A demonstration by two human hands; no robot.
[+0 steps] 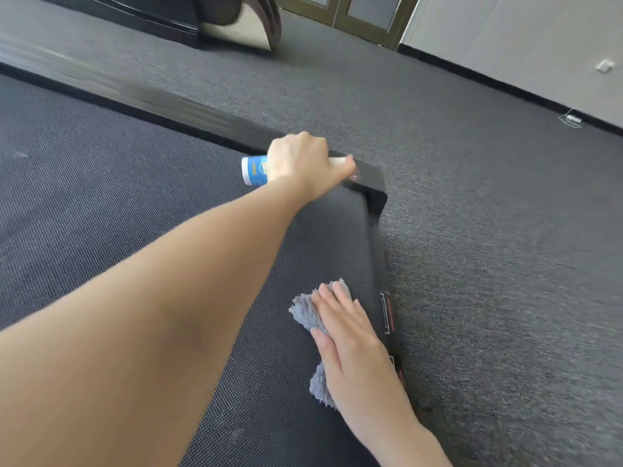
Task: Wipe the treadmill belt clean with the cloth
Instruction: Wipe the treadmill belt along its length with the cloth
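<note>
The dark textured treadmill belt (pixel 101 197) fills the left and middle of the head view. A fluffy grey cloth (pixel 303 311) lies on the belt near its rear end. My right hand (pixel 350 342) presses flat on the cloth, fingers straight. Farther off, my left hand (pixel 303 163) grips a white and blue bottle (pixel 254 170), held on its side over the belt's far rear corner. Most of the bottle is hidden by the hand.
The black rear end cap of the treadmill frame (pixel 371 183) runs along the belt's edge. Grey carpet (pixel 488 230) surrounds it. A dark piece of furniture (pixel 236 18) stands at the back, and a pale wall (pixel 505 45) runs along the right.
</note>
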